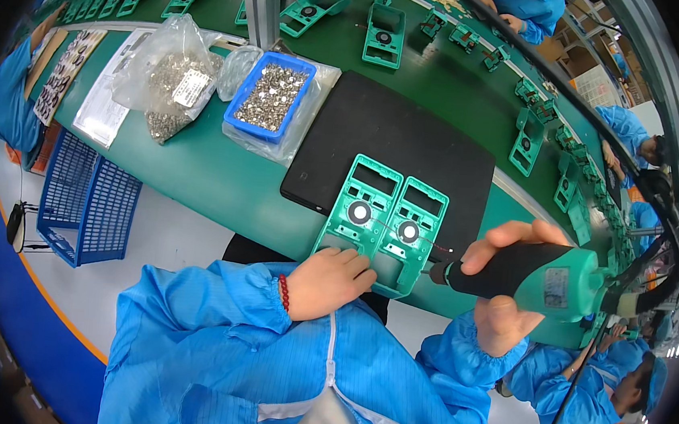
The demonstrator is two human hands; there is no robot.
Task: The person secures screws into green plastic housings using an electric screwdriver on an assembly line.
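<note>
Two green plastic housings lie side by side at the near edge of the bench, a left housing point(374, 173) and a right housing point(424, 197). Each carries a round speaker-like part with a pale centre; a thin wire with a small plug runs out over the right one. My left hand point(329, 282), with a red bead bracelet at its wrist, has its fingers curled over the near end of the left housing. An electric screwdriver point(503, 275), black and green, is gripped in my right hand point(508, 320). Its tip end points left, beside the right housing; the exact tip is hard to see.
A black mat point(399, 128) lies beyond the housings. Left of it stand a blue tray point(242, 120) of small metal parts and a clear bag point(138, 73) of similar parts. A blue crate point(89, 198) is at the left. More housings point(384, 34) sit on the green conveyor; co-workers are around.
</note>
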